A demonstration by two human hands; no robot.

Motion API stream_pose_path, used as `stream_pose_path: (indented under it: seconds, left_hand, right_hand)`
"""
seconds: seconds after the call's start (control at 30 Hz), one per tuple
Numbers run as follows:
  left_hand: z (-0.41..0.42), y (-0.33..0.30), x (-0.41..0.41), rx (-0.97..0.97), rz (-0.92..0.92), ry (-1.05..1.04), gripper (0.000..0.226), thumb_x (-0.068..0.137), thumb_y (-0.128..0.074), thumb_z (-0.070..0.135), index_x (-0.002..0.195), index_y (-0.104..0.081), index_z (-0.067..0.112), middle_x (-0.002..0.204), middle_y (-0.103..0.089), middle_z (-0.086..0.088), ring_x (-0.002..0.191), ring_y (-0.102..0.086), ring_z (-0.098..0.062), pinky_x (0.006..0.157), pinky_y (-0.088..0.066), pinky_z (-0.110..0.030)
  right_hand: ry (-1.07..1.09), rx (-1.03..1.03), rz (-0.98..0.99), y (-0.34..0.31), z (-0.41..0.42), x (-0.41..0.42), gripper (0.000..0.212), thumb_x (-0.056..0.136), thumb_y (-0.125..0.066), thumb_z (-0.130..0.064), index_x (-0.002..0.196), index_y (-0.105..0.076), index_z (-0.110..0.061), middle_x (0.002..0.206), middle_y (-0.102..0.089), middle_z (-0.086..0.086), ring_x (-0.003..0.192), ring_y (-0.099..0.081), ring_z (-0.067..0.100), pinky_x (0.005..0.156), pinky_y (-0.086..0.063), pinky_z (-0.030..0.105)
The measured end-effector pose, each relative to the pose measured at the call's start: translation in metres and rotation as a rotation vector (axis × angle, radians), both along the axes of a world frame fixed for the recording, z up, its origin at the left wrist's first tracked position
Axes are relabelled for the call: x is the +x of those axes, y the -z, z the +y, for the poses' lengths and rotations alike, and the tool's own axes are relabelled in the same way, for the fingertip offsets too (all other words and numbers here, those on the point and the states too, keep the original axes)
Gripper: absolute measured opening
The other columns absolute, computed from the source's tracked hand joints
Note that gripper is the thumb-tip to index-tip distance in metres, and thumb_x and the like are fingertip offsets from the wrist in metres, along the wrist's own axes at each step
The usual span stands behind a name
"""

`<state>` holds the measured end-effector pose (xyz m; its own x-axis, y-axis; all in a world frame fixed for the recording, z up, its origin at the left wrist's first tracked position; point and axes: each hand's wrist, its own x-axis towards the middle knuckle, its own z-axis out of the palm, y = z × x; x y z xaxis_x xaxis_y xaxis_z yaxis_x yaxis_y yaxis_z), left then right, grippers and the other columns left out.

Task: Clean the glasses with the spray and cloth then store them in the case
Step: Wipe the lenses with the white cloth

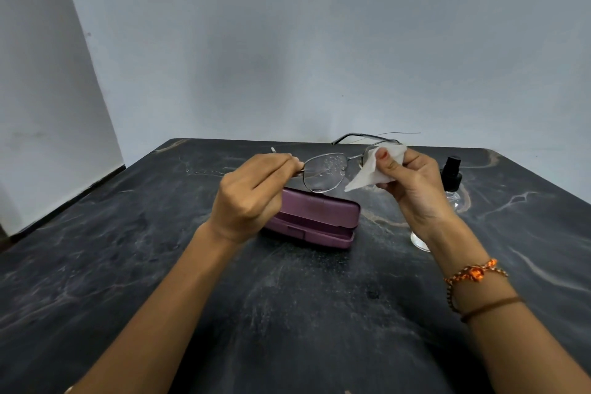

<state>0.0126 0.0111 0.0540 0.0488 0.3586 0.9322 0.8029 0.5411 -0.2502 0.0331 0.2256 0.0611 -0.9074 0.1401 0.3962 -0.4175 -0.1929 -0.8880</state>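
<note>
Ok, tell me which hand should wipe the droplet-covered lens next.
Right. The right hand already pinches the white cloth over the other lens, beside the wet lens. The left hand grips the glasses at the temple end, so it likely keeps steadying them.

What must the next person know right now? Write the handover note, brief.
Left hand: pinching the glasses at one temple, held above the table.
Right hand: pressing the white cloth over one lens.
Case: purple, shut, on the table below the glasses.
Spray bottle: standing behind the right hand.
Done: sprayed; droplets show on the uncovered lens.
Left: wipe both lenses dry, open the case, store the glasses.
</note>
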Motion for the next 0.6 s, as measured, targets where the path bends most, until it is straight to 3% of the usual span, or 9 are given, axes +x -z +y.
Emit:
stream_pose_path:
  seconds: [0.07,0.13,0.3,0.47,0.6]
  left_hand:
    - [0.000,0.000,0.000,-0.002,0.003,0.010,0.013,0.078,-0.054,-0.015,0.078,-0.067,-0.017,0.074,-0.069,-0.022,0.068,-0.068,-0.030,0.074,-0.053,-0.026]
    - [0.003,0.002,0.001,-0.023,0.016,0.023,0.015,0.080,-0.053,-0.014,0.077,-0.067,-0.017,0.074,-0.069,-0.022,0.068,-0.068,-0.030,0.071,-0.055,-0.029]
    - [0.011,0.007,0.005,-0.117,0.009,0.092,0.014,0.074,-0.054,-0.019,0.078,-0.067,-0.017,0.074,-0.068,-0.023,0.072,-0.068,-0.031,0.066,-0.058,-0.034]
    - [0.008,0.007,0.002,-0.065,-0.001,0.060,0.016,0.064,-0.065,-0.024,0.077,-0.067,-0.016,0.074,-0.069,-0.022,0.069,-0.068,-0.029,0.068,-0.056,-0.031]
    - [0.001,0.004,-0.002,0.007,-0.011,0.039,0.017,0.065,-0.062,-0.025,0.079,-0.067,-0.016,0.075,-0.069,-0.022,0.074,-0.064,-0.026,0.073,-0.053,-0.026]
  right_hand:
    - [-0.021,-0.156,-0.020,-0.001,-0.003,0.002,0.023,0.060,-0.073,-0.041,0.060,-0.071,-0.018,0.059,-0.069,-0.010,0.058,-0.062,0.002,0.052,-0.049,0.013]
    - [-0.024,-0.327,-0.053,-0.001,-0.008,0.003,0.018,0.075,-0.060,-0.032,0.066,-0.068,-0.018,0.061,-0.068,-0.007,0.057,-0.063,0.004,0.050,-0.051,0.015]
    - [-0.075,-0.500,-0.067,0.000,-0.022,0.003,0.018,0.061,-0.066,-0.030,0.074,-0.063,-0.017,0.055,-0.067,-0.008,0.051,-0.059,0.004,0.044,-0.047,0.014]
    - [-0.160,-0.363,0.001,0.002,-0.015,-0.002,0.036,0.033,-0.086,-0.033,0.063,-0.073,-0.019,0.061,-0.071,-0.009,0.061,-0.067,0.003,0.055,-0.054,0.017]
    - [-0.074,-0.086,-0.005,0.003,-0.008,-0.002,0.044,0.030,-0.085,-0.052,0.061,-0.073,-0.023,0.058,-0.069,-0.011,0.056,-0.061,-0.002,0.048,-0.047,0.011]
